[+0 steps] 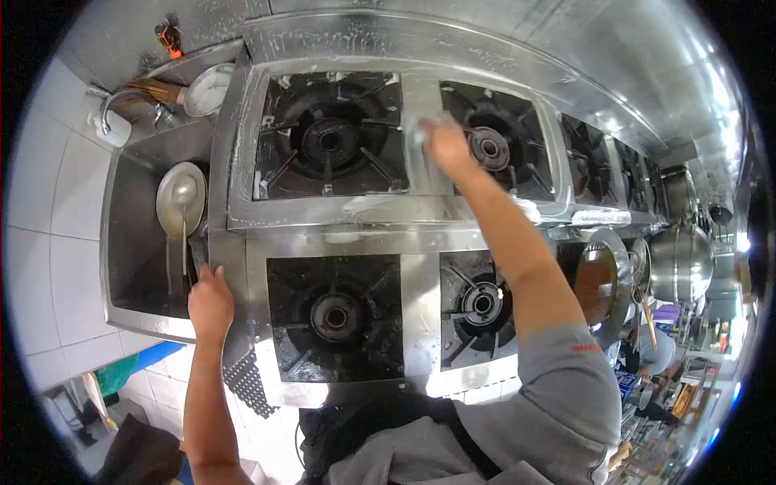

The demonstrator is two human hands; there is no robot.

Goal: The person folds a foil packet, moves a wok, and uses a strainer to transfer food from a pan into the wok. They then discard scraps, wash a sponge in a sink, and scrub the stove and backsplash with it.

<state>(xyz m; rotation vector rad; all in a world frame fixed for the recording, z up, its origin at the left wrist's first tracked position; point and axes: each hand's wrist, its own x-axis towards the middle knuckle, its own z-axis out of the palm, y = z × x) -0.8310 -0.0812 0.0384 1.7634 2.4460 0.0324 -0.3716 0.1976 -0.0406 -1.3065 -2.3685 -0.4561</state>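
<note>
My right hand (449, 149) is over the metal strip between the two back burners, smeared by motion. Its fingers are closed round a blurred pale grey scouring pad (419, 133), pressed against the stove top (422, 97). White suds streak the metal around it. At the right rim of the sink (129, 314), my left hand (212, 303) rests with its fingers curled over the edge. Close by in the sink are a metal ladle (184, 191) and a shallow oval metal dish (168, 218) beneath its bowl.
A tap (125, 95), a white bowl (212, 89) and a bamboo brush (153, 89) stand behind the sink. Front burners (335, 318) lie between me and the back row. Large metal pots (681, 260) are at the right, with another person (655, 352) beyond.
</note>
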